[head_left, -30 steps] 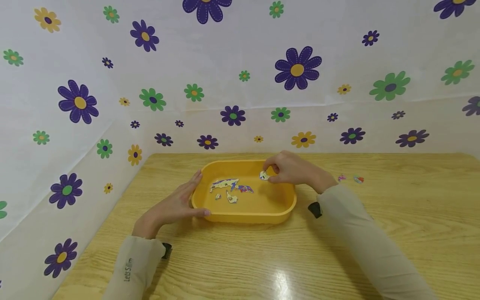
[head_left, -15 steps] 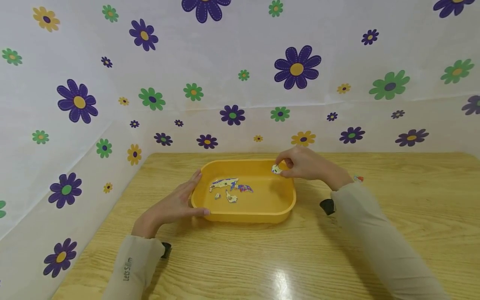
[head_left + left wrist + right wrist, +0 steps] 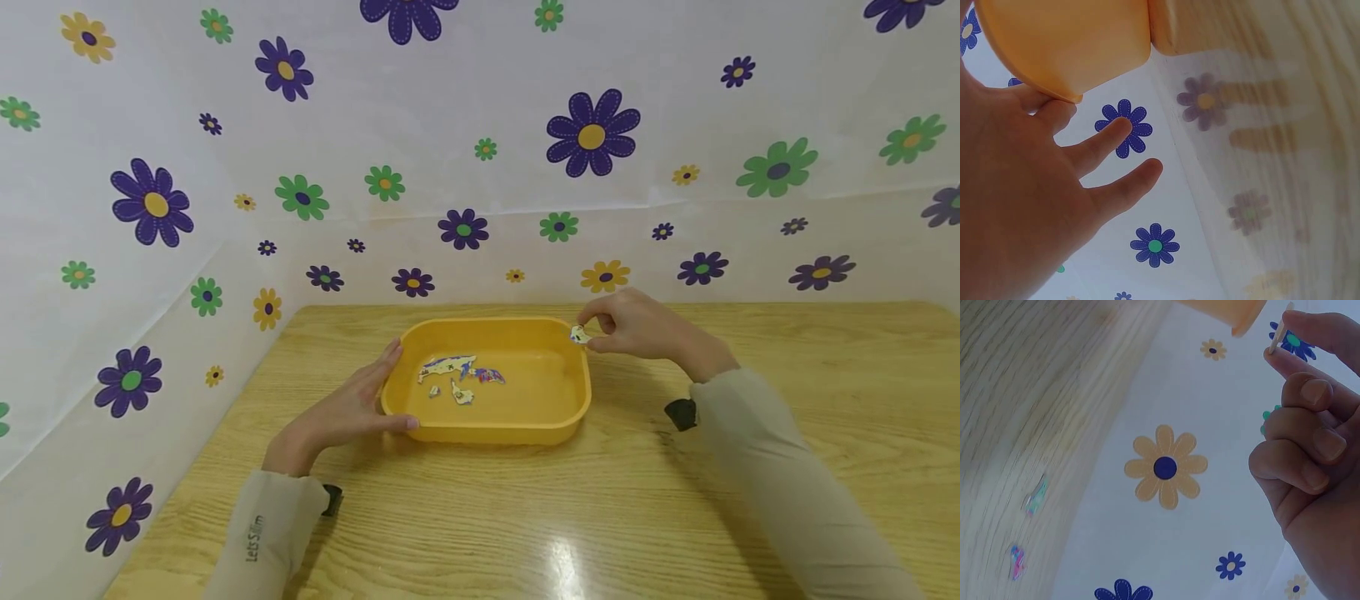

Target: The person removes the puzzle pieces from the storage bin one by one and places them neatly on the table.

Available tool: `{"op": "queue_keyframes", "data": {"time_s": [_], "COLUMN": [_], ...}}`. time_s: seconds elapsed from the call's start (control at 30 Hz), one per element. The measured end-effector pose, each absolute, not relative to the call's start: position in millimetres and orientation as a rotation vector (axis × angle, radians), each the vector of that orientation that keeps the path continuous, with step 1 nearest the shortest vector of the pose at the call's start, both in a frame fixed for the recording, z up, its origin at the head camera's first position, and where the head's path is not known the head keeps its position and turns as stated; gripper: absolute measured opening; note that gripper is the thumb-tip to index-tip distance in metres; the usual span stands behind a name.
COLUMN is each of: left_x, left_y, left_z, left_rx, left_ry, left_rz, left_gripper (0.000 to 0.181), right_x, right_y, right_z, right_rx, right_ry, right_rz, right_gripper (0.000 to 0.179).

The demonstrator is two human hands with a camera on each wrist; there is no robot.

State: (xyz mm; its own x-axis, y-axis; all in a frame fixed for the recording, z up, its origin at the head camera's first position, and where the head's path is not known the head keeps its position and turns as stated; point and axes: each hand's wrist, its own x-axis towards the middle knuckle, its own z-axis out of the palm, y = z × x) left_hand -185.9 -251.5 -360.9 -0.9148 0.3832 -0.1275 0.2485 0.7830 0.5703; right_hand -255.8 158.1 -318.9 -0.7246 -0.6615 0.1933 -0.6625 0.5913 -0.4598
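One pale piece (image 3: 577, 335), pinched by the right hand (image 3: 637, 325), has moved from over the tray (image 3: 487, 436) to its upper-right rim, leaving several pieces (image 3: 450, 365) lying inside. The left hand (image 3: 354, 410), spread, touches the tray's left end. Two coloured pieces (image 3: 1017, 561), lower left in the right wrist view, are hidden in the head view.

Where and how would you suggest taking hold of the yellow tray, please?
I'd probably grip the yellow tray by its rim at both short ends, from left and right: it is longest sideways, and the left hand touches its left end.
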Motion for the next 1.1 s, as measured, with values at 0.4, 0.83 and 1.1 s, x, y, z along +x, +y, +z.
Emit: {"op": "queue_keyframes", "data": {"time_s": [0.4,0.83,1.1], "left_x": [-185.6,-185.6,-186.2], "left_y": [-252.5,-250.9,-251.6], "left_z": [-360.4,-358.9,-360.3], "left_rx": [0.502,0.516,0.509], "left_ry": [2.727,2.735,2.733], "left_rz": [0.837,0.823,0.823], "left_gripper": [0.117,0.116,0.116], "right_x": [-253.8,-246.7,-243.5], "right_y": [184.6,211.8,231.7], "right_z": [-323.1,-323.7,-328.1], "right_rx": [1.069,0.936,0.908], "right_ry": [-2.843,-2.933,-2.923], "right_rz": [0.816,0.805,0.793], "right_gripper": [0.021,0.026,0.027]}}
